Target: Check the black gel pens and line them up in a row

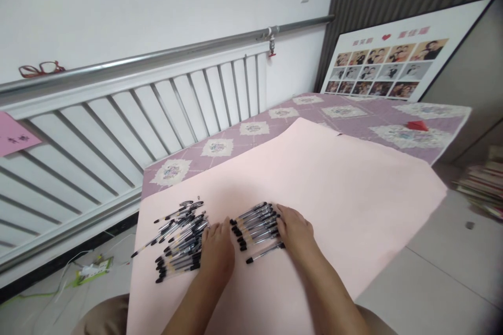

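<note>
On a large pale pink sheet (pixel 338 188) lie two groups of black-capped clear pens. The left pile (pixel 178 238) is loose and jumbled. The right group (pixel 256 224) lies in a neater row. My left hand (pixel 216 254) rests on the sheet between them, its fingers curled down at the right edge of the left pile. My right hand (pixel 296 233) lies with its fingers against the right ends of the right group. One single pen (pixel 264 253) lies apart just below that row, near my right hand.
The pink sheet covers a table with a purple patterned cloth (pixel 353 115). A white radiator (pixel 129 110) with a metal pipe runs along the wall on the left. A framed photo board (pixel 389 65) leans at the back right. A small red object (pixel 417 125) sits on the cloth. Stacked books (pixel 485 183) lie on the floor.
</note>
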A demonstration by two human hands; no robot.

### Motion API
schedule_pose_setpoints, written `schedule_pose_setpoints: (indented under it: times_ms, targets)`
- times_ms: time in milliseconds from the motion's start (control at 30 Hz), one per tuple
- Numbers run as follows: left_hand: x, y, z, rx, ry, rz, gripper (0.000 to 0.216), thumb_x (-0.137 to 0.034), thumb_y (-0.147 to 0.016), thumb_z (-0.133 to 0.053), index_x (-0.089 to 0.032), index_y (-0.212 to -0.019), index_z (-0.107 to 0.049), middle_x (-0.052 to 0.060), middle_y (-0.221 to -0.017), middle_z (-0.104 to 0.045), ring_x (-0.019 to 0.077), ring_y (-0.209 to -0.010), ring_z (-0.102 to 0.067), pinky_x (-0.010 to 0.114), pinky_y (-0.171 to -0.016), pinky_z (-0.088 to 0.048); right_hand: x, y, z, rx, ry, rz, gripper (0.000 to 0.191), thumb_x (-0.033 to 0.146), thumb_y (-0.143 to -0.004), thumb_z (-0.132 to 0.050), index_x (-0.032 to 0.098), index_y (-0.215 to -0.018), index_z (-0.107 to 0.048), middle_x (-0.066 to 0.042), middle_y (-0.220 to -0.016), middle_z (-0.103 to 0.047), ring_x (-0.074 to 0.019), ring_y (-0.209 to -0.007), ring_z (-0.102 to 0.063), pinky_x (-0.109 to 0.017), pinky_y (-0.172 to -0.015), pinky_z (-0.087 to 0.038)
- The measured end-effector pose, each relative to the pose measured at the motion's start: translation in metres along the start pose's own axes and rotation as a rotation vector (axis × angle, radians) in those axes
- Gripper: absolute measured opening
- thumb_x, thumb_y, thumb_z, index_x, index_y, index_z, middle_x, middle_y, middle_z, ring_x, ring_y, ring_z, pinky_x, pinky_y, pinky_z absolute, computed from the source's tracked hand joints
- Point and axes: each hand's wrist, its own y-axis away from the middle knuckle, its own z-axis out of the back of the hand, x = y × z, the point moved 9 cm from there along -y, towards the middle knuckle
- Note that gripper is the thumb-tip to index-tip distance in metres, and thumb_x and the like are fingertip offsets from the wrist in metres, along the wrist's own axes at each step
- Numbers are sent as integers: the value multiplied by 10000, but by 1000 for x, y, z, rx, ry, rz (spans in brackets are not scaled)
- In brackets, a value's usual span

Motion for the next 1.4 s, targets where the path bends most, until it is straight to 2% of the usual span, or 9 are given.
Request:
schedule_pose_setpoints:
  times_ms: [200, 433, 633, 800, 967, 1100, 1200, 1300, 1400]
  targets:
    - [-6, 3, -5, 29, 72, -1, 593, -28, -747, -333, -117, -1332, -365, 111, -1264, -522, 252, -1225, -370, 427, -1045, -182, 6, -14, -14, 57, 31, 0, 431, 251, -864, -318, 256, -1286, -401, -48, -1293, -517, -221, -1245, -364, -479, -976, -242]
    - [-6, -1, -12, 70, 84, -4, 624, -9, -727, -334, -100, -1344, -339, 118, -1282, -505, 244, -1228, -372, 406, -1037, -203, 14, -19, -23, 100, 42, 3, 425, 234, -863, -312, 261, -1275, -412, -50, -1259, -549, -227, -1259, -351, -517, -985, -198]
    - [-3, -2, -7, 42, 93, 28, 617, -15, -736, -331, -112, -1345, -343, 105, -1324, -462, 241, -1255, -334, 395, -1046, -201, 7, -20, -16, 68, 39, -27, 420, 229, -870, -305, 232, -1275, -418, -59, -1295, -521, -213, -1236, -391, -484, -988, -235]
    - [-6, -7, -6, 57, 84, 36, 577, -81, -778, -345, -111, -1354, -324, 109, -1354, -427, 253, -1275, -303, 449, -1065, -158, 6, -19, -13, 71, 35, -19, 414, 211, -866, -306, 225, -1262, -429, -66, -1274, -539, -214, -1203, -437, -508, -985, -243]
    - [-10, -11, -17, 36, 93, 17, 607, -61, -746, -370, -110, -1349, -327, 99, -1338, -449, 256, -1255, -329, 480, -1050, -189, 8, -18, -15, 77, 2, 0, 416, 200, -857, -324, 241, -1257, -430, -66, -1255, -554, -221, -1203, -439, -532, -979, -246]
    - [-10, -8, -8, -13, 121, -2, 611, -46, -740, -362, -97, -1348, -332, 108, -1361, -417, 264, -1266, -316, 467, -1046, -219, 3, -18, -8, 24, 3, -16, 416, 234, -852, -351, 204, -1257, -444, -92, -1249, -558, -246, -1191, -447, -533, -978, -251]
    - [-5, 4, 8, -75, 170, -79, 626, -9, -709, -356, -82, -1331, -359, 114, -1362, -413, 252, -1278, -301, 431, -1052, -244, 2, -15, 5, -52, -32, 20, 380, 267, -845, -372, 202, -1195, -505, -86, -1203, -589, -253, -1157, -476, -501, -965, -291]
    - [5, 32, 27, -165, 294, -202, 562, -25, -734, -349, -136, -1278, -432, 104, -1290, -484, 219, -1218, -390, 403, -1026, -315, 5, -6, 18, -115, -115, 97, 311, 304, -828, -404, 214, -1070, -578, -67, -1061, -642, -228, -1012, -560, -394, -874, -400]
    - [19, 69, 32, -171, 442, -335, 444, -50, -763, -351, -186, -1145, -531, 96, -1129, -577, 179, -1045, -536, 311, -879, -457, -3, 8, 23, -117, -203, 73, 253, 340, -820, -417, 232, -958, -599, -37, -902, -640, -189, -821, -596, -304, -714, -455]
